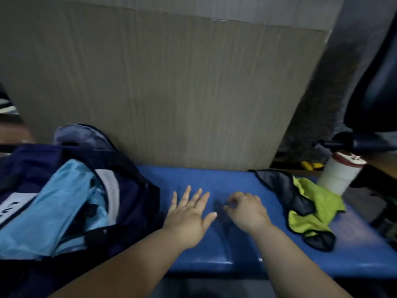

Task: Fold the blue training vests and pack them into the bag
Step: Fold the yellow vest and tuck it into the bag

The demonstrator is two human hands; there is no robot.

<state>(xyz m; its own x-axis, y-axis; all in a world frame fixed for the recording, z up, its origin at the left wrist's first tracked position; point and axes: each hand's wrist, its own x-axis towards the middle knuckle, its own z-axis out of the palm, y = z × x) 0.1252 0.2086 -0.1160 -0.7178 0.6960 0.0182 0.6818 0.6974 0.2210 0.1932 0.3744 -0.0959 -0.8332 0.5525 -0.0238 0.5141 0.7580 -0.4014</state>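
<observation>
The big blue tabletop [225,183] is where I work. The dark bag [133,196] sits open at its left end, with light blue vests [71,190] tucked inside. A green and grey vest [311,211] lies crumpled to the right. My left hand [189,218] lies flat on the tabletop beside the bag, fingers spread. My right hand [247,211] has curled fingers; I cannot tell if it pinches cloth. I think it is best to smooth first, then fold neatly.

Blue smooth bench top [193,177] carrying load. Open dark navy fabric bag [133,203] sitting on its left end. Lime-green and grey mesh cloth heap [309,211] lying well right of bag. White cylindrical tumbler with red lid [337,175] standing farther right of bag, footing unclear. Brown cardboard sheet [171,93] standing just behind bag, along back edge.
</observation>
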